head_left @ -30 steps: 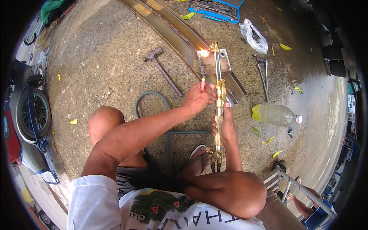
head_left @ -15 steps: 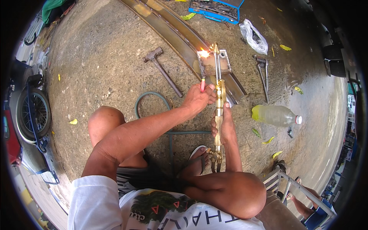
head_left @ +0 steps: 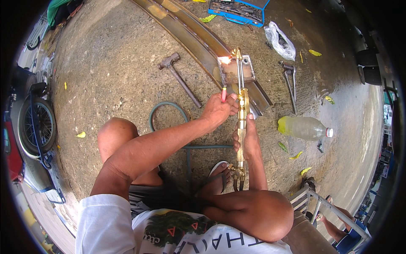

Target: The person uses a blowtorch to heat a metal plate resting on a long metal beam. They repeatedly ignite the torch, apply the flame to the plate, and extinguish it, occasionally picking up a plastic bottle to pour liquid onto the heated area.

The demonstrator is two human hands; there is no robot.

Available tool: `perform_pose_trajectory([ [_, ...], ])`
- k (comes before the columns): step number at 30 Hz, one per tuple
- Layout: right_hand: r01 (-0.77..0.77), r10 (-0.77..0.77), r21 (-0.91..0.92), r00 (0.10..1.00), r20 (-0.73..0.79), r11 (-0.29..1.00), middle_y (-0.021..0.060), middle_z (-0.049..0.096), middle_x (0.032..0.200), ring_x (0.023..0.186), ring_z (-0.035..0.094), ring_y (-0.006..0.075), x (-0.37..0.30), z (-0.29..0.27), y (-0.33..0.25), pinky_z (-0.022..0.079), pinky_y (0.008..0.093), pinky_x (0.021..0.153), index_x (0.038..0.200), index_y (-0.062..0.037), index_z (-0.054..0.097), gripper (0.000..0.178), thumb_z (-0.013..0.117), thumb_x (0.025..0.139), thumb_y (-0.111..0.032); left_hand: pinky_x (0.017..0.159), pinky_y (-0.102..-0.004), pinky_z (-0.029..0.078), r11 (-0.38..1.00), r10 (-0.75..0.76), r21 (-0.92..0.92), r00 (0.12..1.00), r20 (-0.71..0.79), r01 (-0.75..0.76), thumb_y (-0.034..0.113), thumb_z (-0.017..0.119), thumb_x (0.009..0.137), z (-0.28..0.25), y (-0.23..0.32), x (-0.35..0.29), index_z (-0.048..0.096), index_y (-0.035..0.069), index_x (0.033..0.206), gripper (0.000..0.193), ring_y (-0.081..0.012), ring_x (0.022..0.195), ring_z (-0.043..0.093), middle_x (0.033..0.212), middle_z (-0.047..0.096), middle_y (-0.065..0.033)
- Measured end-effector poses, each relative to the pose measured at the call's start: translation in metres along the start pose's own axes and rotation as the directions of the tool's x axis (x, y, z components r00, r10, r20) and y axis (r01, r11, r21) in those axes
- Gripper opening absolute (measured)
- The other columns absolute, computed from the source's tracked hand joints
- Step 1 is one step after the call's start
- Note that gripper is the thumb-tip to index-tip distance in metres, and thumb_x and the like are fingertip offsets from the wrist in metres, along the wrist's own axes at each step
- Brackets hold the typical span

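A brass cutting torch point(head_left: 241, 139) lies lengthwise in front of me, its handle wrapped by my right hand point(head_left: 251, 139), thumb along the side. Beneath its angled head, a bright orange-white glow burns at the upper left of a small steel plate point(head_left: 230, 75) with a round hole near its far right corner. My left hand point(head_left: 216, 111) is closed on a slim red-handled tool point(head_left: 224, 95) whose tip points toward the plate's near edge. Its fingers also sit against the torch's left side. The plate rests over a long steel channel point(head_left: 196, 53).
A hammer point(head_left: 179, 78) lies left of the plate, above a looped green hose point(head_left: 151, 114). Rightward are a ratchet wrench point(head_left: 289, 84), a plastic bag point(head_left: 280, 41) and a bottle of yellowish liquid point(head_left: 302, 128). A blue toolbox point(head_left: 237, 19) sits beyond. Motorcycle wheel point(head_left: 37, 127) at left.
The flame has shrunk from a flaring orange burst with sparks to a smaller glow on the plate, closer to the torch head. Both hands stay nearly still.
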State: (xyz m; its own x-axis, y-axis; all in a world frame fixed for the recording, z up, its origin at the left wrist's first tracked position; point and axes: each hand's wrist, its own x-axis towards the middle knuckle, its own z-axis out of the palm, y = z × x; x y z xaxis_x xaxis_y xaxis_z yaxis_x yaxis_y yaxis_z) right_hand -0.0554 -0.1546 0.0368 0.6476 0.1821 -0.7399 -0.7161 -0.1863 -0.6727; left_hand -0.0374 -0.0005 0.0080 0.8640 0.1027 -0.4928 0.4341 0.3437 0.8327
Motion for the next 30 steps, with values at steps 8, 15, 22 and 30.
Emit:
perform_pose_trajectory([
  [8,0.000,0.000,0.001,1.000,0.010,1.000,-0.0004,0.042,0.057,0.041,0.039,0.0111,-0.0003,0.0025,-0.0020,0.033,0.0267,0.039,0.088,-0.0104,0.050,0.067,0.025,0.099,-0.072,0.076,-0.0345,0.059,1.000,-0.001,-0.005,1.000,0.009,0.001,0.031,0.054,0.104,-0.0020,0.0039,-0.0024,0.061,-0.008,0.102,0.039,-0.0221,0.083,0.070,0.091,0.069,-0.0164],
  [15,-0.004,0.004,-0.014,1.000,0.005,1.000,-0.0004,0.042,0.057,0.041,0.039,0.0113,0.0011,0.0008,-0.0003,0.033,0.0269,0.039,0.088,-0.0106,0.050,0.067,0.024,0.099,-0.072,0.073,-0.0338,0.059,1.000,0.005,-0.009,1.000,-0.010,-0.005,0.030,0.055,0.104,-0.0010,-0.0010,0.0013,0.061,-0.008,0.101,0.039,-0.0215,0.080,0.070,0.089,0.070,-0.0158],
  [22,-0.017,0.017,-0.018,1.000,0.006,1.000,-0.0003,0.043,0.057,0.042,0.039,0.0113,-0.0013,0.0024,-0.0034,0.033,0.0269,0.039,0.088,-0.0108,0.050,0.067,0.024,0.099,-0.072,0.073,-0.0337,0.059,1.000,0.000,-0.015,1.000,-0.014,0.000,0.029,0.055,0.104,-0.0007,0.0004,0.0003,0.060,-0.008,0.104,0.037,-0.0214,0.079,0.070,0.089,0.070,-0.0159],
  [30,-0.014,0.014,-0.006,1.000,0.005,1.000,-0.0002,0.043,0.057,0.041,0.039,0.0114,0.0007,0.0014,-0.0016,0.033,0.0271,0.039,0.087,-0.0108,0.050,0.067,0.024,0.099,-0.071,0.073,-0.0336,0.059,1.000,-0.001,-0.009,1.000,-0.004,0.001,0.028,0.055,0.104,-0.0010,0.0019,0.0003,0.060,-0.008,0.104,0.037,-0.0220,0.079,0.070,0.089,0.069,-0.0163],
])
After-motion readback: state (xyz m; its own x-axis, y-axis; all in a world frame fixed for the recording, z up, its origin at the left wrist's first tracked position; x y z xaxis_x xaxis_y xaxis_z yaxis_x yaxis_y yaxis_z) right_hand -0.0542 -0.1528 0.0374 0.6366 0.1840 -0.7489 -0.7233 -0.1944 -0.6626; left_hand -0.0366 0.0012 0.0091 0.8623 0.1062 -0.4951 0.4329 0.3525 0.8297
